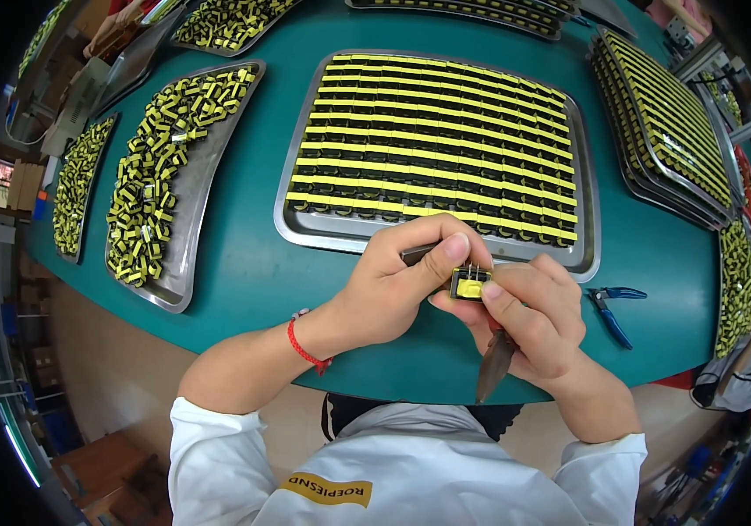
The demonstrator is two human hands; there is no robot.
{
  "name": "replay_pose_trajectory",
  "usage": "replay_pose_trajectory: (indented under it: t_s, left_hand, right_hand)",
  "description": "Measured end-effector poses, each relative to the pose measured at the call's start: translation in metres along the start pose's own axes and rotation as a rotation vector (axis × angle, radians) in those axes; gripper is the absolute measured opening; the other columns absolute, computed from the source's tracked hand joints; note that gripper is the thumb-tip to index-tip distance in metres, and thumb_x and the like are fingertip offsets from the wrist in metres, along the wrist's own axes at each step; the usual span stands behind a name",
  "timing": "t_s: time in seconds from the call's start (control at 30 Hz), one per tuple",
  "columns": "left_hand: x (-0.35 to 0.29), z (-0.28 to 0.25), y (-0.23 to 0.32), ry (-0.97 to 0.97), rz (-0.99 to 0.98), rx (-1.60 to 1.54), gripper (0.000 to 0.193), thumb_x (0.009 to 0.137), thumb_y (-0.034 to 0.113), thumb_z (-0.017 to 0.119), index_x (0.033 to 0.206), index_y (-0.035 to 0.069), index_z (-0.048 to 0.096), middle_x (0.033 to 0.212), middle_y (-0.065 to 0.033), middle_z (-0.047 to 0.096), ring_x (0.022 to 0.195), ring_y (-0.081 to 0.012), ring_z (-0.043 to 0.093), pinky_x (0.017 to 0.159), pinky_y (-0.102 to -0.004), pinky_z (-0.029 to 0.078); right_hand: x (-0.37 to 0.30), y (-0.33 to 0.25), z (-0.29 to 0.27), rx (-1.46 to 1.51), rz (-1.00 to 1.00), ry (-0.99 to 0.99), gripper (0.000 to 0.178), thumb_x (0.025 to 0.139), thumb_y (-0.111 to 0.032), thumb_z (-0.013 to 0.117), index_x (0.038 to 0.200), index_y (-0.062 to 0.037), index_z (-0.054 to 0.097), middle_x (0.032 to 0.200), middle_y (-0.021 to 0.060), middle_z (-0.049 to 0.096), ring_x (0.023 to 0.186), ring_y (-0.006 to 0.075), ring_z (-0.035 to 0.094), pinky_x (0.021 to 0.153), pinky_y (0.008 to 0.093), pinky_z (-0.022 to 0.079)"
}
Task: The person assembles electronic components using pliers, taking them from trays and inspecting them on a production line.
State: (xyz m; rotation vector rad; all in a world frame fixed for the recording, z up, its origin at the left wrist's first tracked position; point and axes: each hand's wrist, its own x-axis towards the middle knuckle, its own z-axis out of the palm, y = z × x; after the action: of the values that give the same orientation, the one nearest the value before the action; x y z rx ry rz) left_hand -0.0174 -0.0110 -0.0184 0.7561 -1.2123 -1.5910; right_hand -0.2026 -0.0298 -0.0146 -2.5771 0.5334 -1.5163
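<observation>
White cloth shirt (428,473) nearest, along the lower edge. Beyond it, green desk with a curved edge (244,285). Mid-desk: rectangular silver metal tray (332,230), close-set rows of yellow-and-black parts; looks mostly filled. Right: stack of silver metal trays (708,206), top one also in rows. Left: long silver metal tray (196,197) with a loose heap, so plenty seems left unranked. Right hand (533,311) pinches one part; left hand (397,285) curled narrow alongside, grip cannot be told. Blue-handled cutters (625,293) lie spread, right of both. Brownish flat pointed piece (495,364) juts below right hand, kind unclear. Held part: small boxy yellow-and-black component (470,287), just before the mid-desk tray, thin metal pins upward.
</observation>
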Motion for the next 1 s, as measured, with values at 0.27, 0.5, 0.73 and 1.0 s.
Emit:
replay_pose_trajectory:
  t_s: [0.27,0.5,0.73,1.0]
  left_hand:
    - [-0.001,-0.006,0.005,0.049,0.003,0.109,0.029,0.104,0.025,0.051,0.100,-0.001,0.063,0.100,-0.0068,0.064,0.094,-0.0128,0.058,0.085,-0.0278,0.047]
    - [0.017,-0.006,-0.007,0.171,0.225,0.276,0.024,0.100,0.021,0.055,0.096,-0.002,0.064,0.085,-0.0055,0.066,0.082,-0.0109,0.059,0.074,-0.0289,0.050]
    - [0.024,-0.088,0.061,0.582,0.426,0.303,0.020,0.095,0.015,0.059,0.088,-0.003,0.065,0.079,-0.0041,0.065,0.075,-0.0085,0.056,0.068,-0.0271,0.048]
    - [0.036,-0.131,0.027,0.781,0.827,0.686,0.016,0.087,0.008,0.060,0.077,-0.004,0.057,0.076,-0.0211,0.058,0.075,-0.0379,0.058,0.069,-0.0459,0.046]
  right_hand:
    - [0.008,0.002,0.003,0.064,0.048,-0.004,0.041,0.072,-0.011,0.085,0.103,-0.0017,0.060,0.076,0.0077,0.064,0.059,0.0198,0.060,0.049,0.0286,0.038]
    - [-0.022,0.009,-0.008,0.738,1.030,0.179,0.023,0.101,-0.018,0.055,0.119,-0.0025,0.054,0.087,0.0078,0.062,0.057,0.0111,0.055,0.052,0.0224,0.043]
    - [-0.020,0.025,0.009,0.985,0.926,0.153,0.035,0.098,-0.015,0.061,0.128,-0.0002,0.049,0.082,0.0085,0.059,0.059,0.0115,0.052,0.052,0.0228,0.041]
    - [-0.001,0.008,-0.001,0.779,0.938,-0.097,0.016,0.093,-0.008,0.067,0.107,-0.0006,0.065,0.073,0.0080,0.065,0.051,0.0095,0.048,0.044,0.0246,0.033]
